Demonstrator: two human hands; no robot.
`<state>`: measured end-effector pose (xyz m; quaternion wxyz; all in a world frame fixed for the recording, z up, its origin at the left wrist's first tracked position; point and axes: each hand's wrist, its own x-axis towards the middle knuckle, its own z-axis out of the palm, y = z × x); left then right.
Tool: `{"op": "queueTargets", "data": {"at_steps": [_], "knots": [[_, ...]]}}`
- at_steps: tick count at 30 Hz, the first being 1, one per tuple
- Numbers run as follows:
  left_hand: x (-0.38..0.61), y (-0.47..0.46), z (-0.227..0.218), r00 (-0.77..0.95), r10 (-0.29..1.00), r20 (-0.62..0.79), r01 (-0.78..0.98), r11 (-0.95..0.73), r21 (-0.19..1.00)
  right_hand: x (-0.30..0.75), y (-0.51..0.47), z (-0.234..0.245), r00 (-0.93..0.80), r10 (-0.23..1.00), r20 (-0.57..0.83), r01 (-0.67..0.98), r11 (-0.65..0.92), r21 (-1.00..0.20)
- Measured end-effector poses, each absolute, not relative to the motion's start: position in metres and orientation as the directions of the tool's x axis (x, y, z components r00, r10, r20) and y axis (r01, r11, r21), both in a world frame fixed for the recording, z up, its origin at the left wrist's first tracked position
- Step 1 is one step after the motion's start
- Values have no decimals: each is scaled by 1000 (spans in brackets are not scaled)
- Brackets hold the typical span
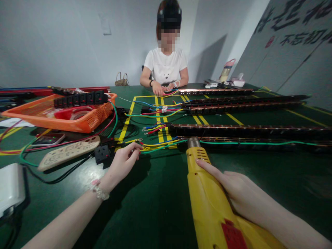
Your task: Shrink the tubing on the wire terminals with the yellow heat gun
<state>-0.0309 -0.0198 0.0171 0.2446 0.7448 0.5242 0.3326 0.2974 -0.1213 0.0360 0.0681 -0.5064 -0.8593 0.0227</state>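
Note:
My right hand (pixel 238 193) is wrapped round a yellow heat gun (pixel 207 197), forefinger stretched along its side. The gun's metal nozzle (pixel 193 142) points at a bundle of yellow, blue and green wires (pixel 160 144) that run out of a long black power strip (pixel 246 140) on the green table. My left hand (pixel 124 162) pinches the ends of those wires between thumb and fingertips, just left of the nozzle. A beaded bracelet sits on my left wrist.
An orange basket (pixel 77 121) with black socket modules stands at the left, with a beige power strip (pixel 68 152) and a black socket (pixel 101 154) before it. More long strips (pixel 233 103) lie at the back right. A person in a white shirt (pixel 166 67) sits opposite, hands on wires.

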Motion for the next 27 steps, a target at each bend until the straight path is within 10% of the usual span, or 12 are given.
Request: {"op": "queueTargets", "data": {"at_steps": [14,27], "knots": [[-29,-19,14,309,924,226,702,-382,601,292,-122,40,-455,891,4,883,451,-131],[-33,-12,14,157,957,245,496,-291,818,262,-118,43,-568,820,66,815,572,-97]]}}
